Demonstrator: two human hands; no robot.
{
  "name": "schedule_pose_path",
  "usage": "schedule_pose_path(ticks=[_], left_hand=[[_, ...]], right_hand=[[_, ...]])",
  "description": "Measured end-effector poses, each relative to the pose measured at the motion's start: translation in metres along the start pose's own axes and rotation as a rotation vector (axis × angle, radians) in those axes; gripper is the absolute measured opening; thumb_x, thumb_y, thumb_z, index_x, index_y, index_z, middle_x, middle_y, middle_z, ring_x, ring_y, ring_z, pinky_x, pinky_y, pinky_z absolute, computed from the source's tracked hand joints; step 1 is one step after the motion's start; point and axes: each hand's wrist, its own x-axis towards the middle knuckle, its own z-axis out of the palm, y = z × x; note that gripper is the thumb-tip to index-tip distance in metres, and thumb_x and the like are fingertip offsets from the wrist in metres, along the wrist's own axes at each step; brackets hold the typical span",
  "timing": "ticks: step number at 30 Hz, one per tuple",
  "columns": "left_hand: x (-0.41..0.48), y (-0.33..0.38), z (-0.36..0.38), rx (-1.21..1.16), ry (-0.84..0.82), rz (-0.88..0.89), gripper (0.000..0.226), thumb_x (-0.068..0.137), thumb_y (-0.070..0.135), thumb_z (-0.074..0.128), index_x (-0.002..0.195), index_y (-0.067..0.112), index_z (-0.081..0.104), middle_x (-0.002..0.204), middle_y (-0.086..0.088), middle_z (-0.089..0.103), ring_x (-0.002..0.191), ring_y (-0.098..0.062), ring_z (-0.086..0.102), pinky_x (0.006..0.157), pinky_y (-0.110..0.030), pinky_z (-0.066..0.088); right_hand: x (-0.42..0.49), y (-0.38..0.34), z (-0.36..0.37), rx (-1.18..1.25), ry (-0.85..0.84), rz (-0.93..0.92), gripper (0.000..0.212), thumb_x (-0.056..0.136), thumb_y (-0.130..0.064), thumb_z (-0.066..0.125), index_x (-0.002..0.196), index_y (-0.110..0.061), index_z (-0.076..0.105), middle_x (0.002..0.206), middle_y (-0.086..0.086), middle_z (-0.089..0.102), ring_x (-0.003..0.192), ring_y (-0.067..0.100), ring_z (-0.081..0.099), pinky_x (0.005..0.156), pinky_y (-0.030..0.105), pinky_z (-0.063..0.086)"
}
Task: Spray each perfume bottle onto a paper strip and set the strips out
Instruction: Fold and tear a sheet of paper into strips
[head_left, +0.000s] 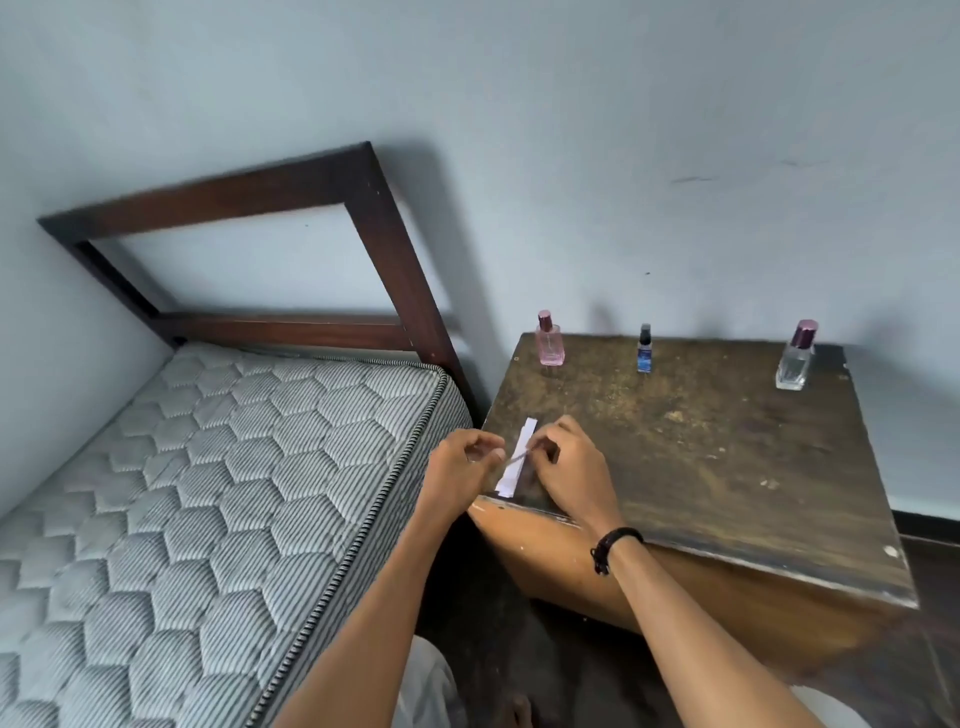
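my left hand (467, 465) and right hand (569, 470) mid-frame, fingers curled, both pinching a paper strip (524, 436) at the table (701, 441) corner, pink bottle (549, 345), blue bottle (644, 353), clear bottle (795, 364) lined up behind, upper right

Soft light from the left threw faint shadows right of the headboard (208, 189) and perfume bottles (549, 344); wide-angle distortion bowed the edges.

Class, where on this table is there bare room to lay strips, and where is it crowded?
Bare: the middle and right of the table, between the back row (pink bottle, blue bottle, clear bottle) and the front edge; also the gaps between bottles. Crowded: the front left corner, where left hand and right hand pinch the paper strips.
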Motion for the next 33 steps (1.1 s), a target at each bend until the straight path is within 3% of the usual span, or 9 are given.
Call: schedule_pose_path(ticks=[4,8,11,16,20,23,27,29,33], left_hand=[[0.009,0.015,0.0,-0.116,-0.002,-0.045,0.014,0.093,0.016,0.07,0.104,0.013,0.078,0.093,0.001,0.077,0.091,-0.015,0.071,0.085,-0.029,0.054],[0.026,0.017,0.009,-0.258,-0.042,-0.13,0.016,0.097,0.017,0.066,0.093,0.008,0.079,0.078,-0.003,0.074,0.074,-0.014,0.064,0.074,-0.027,0.051],[0.036,0.011,0.019,-0.39,-0.104,-0.19,0.019,0.099,0.015,0.062,0.096,0.005,0.078,0.082,-0.009,0.075,0.079,-0.015,0.064,0.082,-0.031,0.053],[0.048,0.008,0.037,-0.657,-0.195,-0.226,0.025,0.102,0.02,0.059,0.095,0.008,0.08,0.089,-0.013,0.077,0.08,-0.012,0.066,0.081,-0.025,0.054],[0.058,0.016,0.046,-0.756,-0.216,-0.27,0.033,0.096,0.036,0.067,0.088,0.007,0.081,0.085,-0.013,0.076,0.079,-0.016,0.071,0.077,-0.024,0.057],[0.064,0.021,0.051,-0.773,-0.203,-0.291,0.032,0.091,0.034,0.074,0.089,0.003,0.08,0.083,-0.011,0.076,0.077,-0.017,0.072,0.075,-0.024,0.059],[0.068,0.023,0.058,-0.768,-0.125,-0.309,0.011,0.091,0.01,0.072,0.091,0.001,0.079,0.081,-0.012,0.077,0.073,-0.017,0.072,0.065,-0.02,0.056],[0.071,0.022,0.058,-0.752,-0.093,-0.316,0.013,0.092,0.001,0.065,0.094,-0.001,0.078,0.086,-0.016,0.077,0.074,-0.017,0.071,0.064,-0.019,0.056],[0.071,0.018,0.054,-0.776,-0.145,-0.305,0.019,0.095,-0.005,0.059,0.104,-0.003,0.075,0.095,-0.019,0.076,0.084,-0.015,0.073,0.07,-0.018,0.058]], right_hand=[[0.003,0.001,-0.002,0.113,0.045,0.003,0.013,0.095,-0.017,0.066,0.087,-0.028,0.068,0.095,-0.014,0.051,0.076,0.006,0.058,0.069,0.033,0.053],[0.005,0.001,-0.002,0.226,0.114,-0.021,0.024,0.091,-0.006,0.07,0.085,-0.03,0.07,0.092,-0.017,0.055,0.078,0.005,0.061,0.069,0.019,0.046],[0.008,0.003,-0.006,0.194,0.115,-0.032,0.022,0.092,-0.004,0.07,0.088,-0.025,0.073,0.095,-0.017,0.058,0.082,0.004,0.063,0.07,0.012,0.044],[0.017,0.003,-0.033,-0.169,-0.001,-0.344,0.013,0.092,-0.003,0.066,0.101,-0.012,0.07,0.109,-0.008,0.06,0.085,0.011,0.062,0.067,0.027,0.053],[0.02,0.007,-0.042,-0.444,-0.053,-0.448,0.015,0.087,-0.004,0.074,0.101,-0.007,0.072,0.112,0.004,0.068,0.088,0.027,0.067,0.07,0.041,0.058],[0.025,0.012,-0.047,-0.519,-0.046,-0.473,0.018,0.084,-0.004,0.074,0.102,-0.007,0.073,0.112,0.006,0.069,0.088,0.031,0.066,0.072,0.045,0.057],[0.028,0.012,-0.051,-0.553,-0.089,-0.47,0.018,0.085,-0.002,0.071,0.101,-0.007,0.076,0.122,0.005,0.071,0.096,0.031,0.067,0.077,0.046,0.058],[0.027,0.012,-0.052,-0.499,-0.111,-0.445,0.017,0.085,0.0,0.068,0.097,-0.01,0.076,0.125,0.001,0.07,0.098,0.028,0.068,0.08,0.043,0.057],[0.028,0.01,-0.059,-0.088,-0.028,-0.146,0.021,0.091,-0.001,0.064,0.09,-0.022,0.071,0.113,-0.018,0.072,0.094,0.001,0.068,0.079,0.016,0.053]])
